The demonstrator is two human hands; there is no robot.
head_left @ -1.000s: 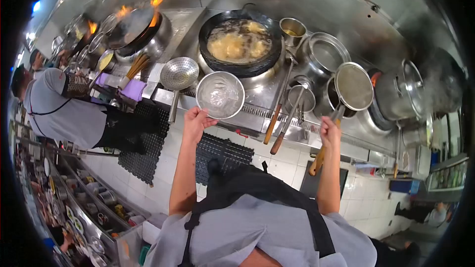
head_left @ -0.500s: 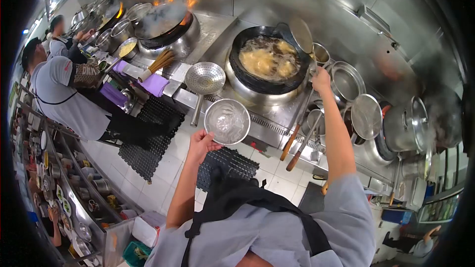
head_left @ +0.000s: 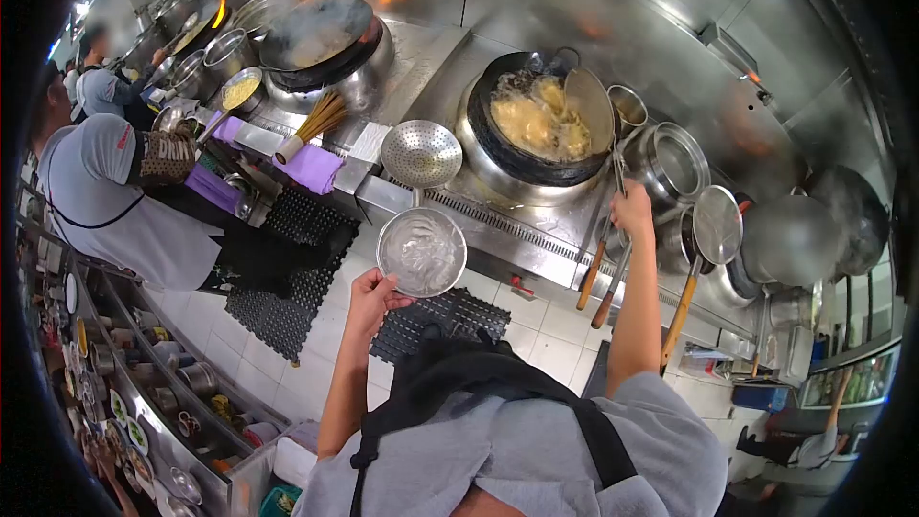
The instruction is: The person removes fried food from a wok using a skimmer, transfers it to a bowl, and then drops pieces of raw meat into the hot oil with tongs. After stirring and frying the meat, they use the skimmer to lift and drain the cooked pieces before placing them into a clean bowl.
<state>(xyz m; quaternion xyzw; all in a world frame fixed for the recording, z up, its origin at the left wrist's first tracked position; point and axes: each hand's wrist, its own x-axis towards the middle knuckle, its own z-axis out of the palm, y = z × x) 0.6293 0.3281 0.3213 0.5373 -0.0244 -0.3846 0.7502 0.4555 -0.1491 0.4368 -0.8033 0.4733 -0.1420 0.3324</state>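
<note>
My left hand grips the rim of a metal bowl streaked with whitish residue, held over the floor in front of the stove. My right hand is closed round the handle of a round mesh skimmer. The skimmer's head stands tilted at the right side of a black wok. Golden pieces of frying food bubble in the wok's oil. Just beyond the bowl, a perforated strainer rests on the stove's front edge, its handle partly hidden behind the bowl.
Steel pots and a second mesh skimmer stand to the right. At left lie a bamboo brush and a purple cloth, near a smoking wok. A co-worker stands at left, above black floor mats.
The skimmer's head has come down from the wok's back rim to its right side, nearer the food. My right hand has moved lower. The whole view has shifted a little.
</note>
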